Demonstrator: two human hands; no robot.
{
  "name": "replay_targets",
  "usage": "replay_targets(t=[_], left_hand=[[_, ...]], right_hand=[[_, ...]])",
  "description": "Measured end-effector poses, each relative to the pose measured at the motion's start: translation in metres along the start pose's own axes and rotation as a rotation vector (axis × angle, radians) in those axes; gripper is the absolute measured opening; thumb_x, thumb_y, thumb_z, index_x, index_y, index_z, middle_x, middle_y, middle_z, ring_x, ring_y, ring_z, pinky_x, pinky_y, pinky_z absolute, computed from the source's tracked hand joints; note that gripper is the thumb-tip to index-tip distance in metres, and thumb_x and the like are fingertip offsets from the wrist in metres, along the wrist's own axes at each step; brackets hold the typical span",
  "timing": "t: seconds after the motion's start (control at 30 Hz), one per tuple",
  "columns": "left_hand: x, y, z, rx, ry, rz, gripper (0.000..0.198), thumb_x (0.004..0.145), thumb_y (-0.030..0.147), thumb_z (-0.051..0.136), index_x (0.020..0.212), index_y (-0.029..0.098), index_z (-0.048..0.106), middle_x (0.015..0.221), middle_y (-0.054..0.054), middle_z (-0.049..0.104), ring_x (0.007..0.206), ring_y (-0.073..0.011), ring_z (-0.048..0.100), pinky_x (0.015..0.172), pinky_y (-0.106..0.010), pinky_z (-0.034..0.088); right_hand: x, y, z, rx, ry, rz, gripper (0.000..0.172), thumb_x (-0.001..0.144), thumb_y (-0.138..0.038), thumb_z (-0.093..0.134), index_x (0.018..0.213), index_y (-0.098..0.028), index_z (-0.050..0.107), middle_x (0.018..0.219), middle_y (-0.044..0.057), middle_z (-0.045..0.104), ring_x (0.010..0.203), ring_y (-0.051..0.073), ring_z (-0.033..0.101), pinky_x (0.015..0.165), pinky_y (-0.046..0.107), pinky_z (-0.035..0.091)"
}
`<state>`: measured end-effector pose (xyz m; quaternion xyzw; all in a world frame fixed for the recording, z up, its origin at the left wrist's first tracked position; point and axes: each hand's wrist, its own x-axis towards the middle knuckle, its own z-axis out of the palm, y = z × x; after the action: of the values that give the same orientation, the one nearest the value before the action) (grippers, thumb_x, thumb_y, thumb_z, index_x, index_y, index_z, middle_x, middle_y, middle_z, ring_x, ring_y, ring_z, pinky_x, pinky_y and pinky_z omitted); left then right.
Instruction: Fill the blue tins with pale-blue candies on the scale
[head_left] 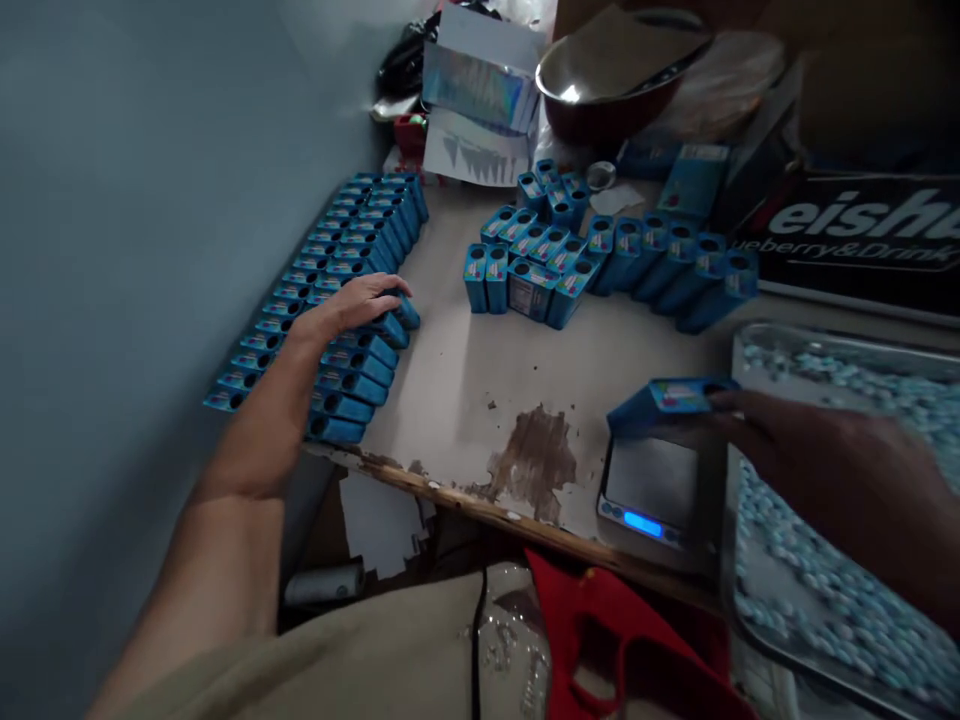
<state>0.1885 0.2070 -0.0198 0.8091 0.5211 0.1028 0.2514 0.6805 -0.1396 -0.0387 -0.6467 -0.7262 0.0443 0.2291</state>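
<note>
My left hand [352, 305] lies palm down on the near rows of small blue boxes [330, 300] stacked against the wall on the left, with its fingers curled over one box [401, 312] at the stack's right edge. My right hand [817, 470] grips another small blue box [664, 400] by its end and holds it just above a small digital scale [649, 490] with a lit blue display. A second group of blue boxes [570, 260] stands and leans at the middle of the table.
A metal tray [757, 345] of several small pale blue pieces sits under my right arm. A metal bowl [607, 80], shiny cartons [480, 90] and a black printed box [862, 240] line the back. The table's near edge [465, 505] is worn, with peeled veneer.
</note>
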Motion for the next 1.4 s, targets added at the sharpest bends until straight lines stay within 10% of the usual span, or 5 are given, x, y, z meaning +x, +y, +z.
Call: replay_targets(t=[0.33, 0.57, 0.73, 1.07, 1.4], left_hand=[[-0.01, 0.005, 0.022, 0.04, 0.125, 0.114, 0.06, 0.073, 0.056, 0.12, 0.094, 0.021, 0.076, 0.095, 0.0, 0.057, 0.122, -0.0283, 0.06, 0.15, -0.071, 0.025], [-0.042, 0.028, 0.029, -0.007, 0.062, 0.277, 0.105, 0.042, 0.125, 0.076, 0.103, 0.04, 0.085, 0.123, -0.002, 0.066, 0.147, -0.0449, 0.056, 0.149, -0.074, 0.019], [-0.057, 0.044, 0.062, -0.003, -0.003, 0.394, 0.089, 0.061, 0.123, 0.076, 0.107, 0.048, 0.089, 0.123, -0.002, 0.076, 0.12, -0.0385, 0.069, 0.135, -0.075, 0.044], [-0.077, 0.068, 0.134, 0.018, -0.029, 0.553, 0.06, 0.084, 0.096, 0.083, 0.116, 0.045, 0.091, 0.121, -0.007, 0.087, 0.103, -0.0468, 0.078, 0.102, -0.072, 0.067], [-0.119, 0.121, 0.151, 0.241, -0.268, 0.377, 0.035, 0.112, 0.044, 0.065, 0.136, 0.026, 0.082, 0.156, -0.015, 0.078, 0.144, -0.0403, 0.076, 0.128, -0.057, 0.062]], right_hand=[[-0.068, -0.059, 0.012, -0.051, -0.134, 0.359, 0.032, 0.119, -0.05, 0.06, 0.102, -0.032, 0.082, 0.09, 0.013, 0.087, 0.072, 0.035, 0.081, 0.058, 0.041, 0.042], [-0.094, -0.028, -0.024, 0.214, 0.088, 0.553, 0.029, 0.119, -0.045, 0.062, 0.121, -0.031, 0.088, 0.112, 0.01, 0.091, 0.099, 0.033, 0.084, 0.082, 0.044, 0.058], [-0.134, 0.04, -0.033, 0.162, 0.037, 0.602, 0.025, 0.112, -0.053, 0.078, 0.116, -0.028, 0.08, 0.087, 0.008, 0.077, 0.079, 0.029, 0.067, 0.078, 0.043, 0.05], [-0.099, 0.1, 0.032, -0.141, -0.303, -0.011, 0.107, 0.1, -0.093, 0.074, 0.177, -0.02, 0.057, 0.18, 0.027, 0.056, 0.168, 0.054, 0.047, 0.135, 0.067, 0.044], [-0.08, 0.095, 0.033, 0.063, -0.374, 0.106, 0.007, 0.103, -0.028, 0.072, 0.1, -0.022, 0.074, 0.119, 0.017, 0.08, 0.118, 0.034, 0.065, 0.099, 0.042, 0.047]])
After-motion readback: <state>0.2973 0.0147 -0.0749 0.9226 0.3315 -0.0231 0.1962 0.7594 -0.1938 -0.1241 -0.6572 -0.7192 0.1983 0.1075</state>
